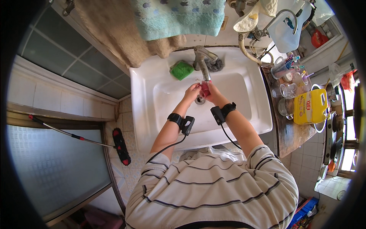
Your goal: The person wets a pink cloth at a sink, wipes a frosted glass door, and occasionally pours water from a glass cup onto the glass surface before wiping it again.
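Observation:
Below the spout of the chrome faucet (202,64), both my hands are around a small pinkish-red object (205,88). It looks partly see-through at its lower edge, but the fingers cover too much of it to tell what it is. My left hand (191,94) holds its left side, and my right hand (214,94) grips it from the right. They are over the white ceramic sink (177,114), just above the metal drain (200,100). Running water cannot be made out.
On the sink's back ledge are a green scouring sponge (182,70) and a steel wool scrubber (215,65). Towels (180,20) hang behind. To the right, a wooden counter (291,140) bears glass cups (286,106), toothbrushes (293,60) and a yellow jug (310,107). A mop (121,147) stands left.

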Motion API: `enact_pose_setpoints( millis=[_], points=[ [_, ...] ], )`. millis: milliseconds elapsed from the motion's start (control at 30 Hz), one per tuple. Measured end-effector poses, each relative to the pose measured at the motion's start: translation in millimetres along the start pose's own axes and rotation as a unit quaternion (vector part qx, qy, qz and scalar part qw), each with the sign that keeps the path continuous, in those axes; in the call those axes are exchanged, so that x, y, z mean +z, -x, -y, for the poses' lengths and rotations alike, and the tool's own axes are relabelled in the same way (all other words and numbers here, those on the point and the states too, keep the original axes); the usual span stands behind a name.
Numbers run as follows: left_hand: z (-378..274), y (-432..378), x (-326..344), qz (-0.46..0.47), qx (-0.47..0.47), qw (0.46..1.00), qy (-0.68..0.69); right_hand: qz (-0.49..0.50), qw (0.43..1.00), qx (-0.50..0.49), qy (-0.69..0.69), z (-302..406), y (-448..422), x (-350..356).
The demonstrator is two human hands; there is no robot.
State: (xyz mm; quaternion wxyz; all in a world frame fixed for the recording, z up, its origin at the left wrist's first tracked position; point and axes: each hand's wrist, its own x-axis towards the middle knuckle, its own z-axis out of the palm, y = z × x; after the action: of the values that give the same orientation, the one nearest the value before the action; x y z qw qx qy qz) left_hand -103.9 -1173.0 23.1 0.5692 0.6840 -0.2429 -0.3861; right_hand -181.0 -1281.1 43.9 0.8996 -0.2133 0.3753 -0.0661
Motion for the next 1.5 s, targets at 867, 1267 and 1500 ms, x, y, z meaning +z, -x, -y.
enact_pose_setpoints(
  millis=[867, 1267, 1500],
  points=[
    [-36, 7, 33, 0.057, -0.210, 0.827, 0.518, 0.033, 0.988, -0.081, 0.125, 8, 35, 0],
    [-29, -13, 54, 0.065, -0.248, 0.778, 0.573, 0.020, 0.804, -0.440, 0.401, 99, 83, 39],
    [-27, -18, 53, 0.088, -0.189, 0.815, 0.541, -0.003, 0.621, -0.483, 0.618, 107, 98, 95]
  ],
)
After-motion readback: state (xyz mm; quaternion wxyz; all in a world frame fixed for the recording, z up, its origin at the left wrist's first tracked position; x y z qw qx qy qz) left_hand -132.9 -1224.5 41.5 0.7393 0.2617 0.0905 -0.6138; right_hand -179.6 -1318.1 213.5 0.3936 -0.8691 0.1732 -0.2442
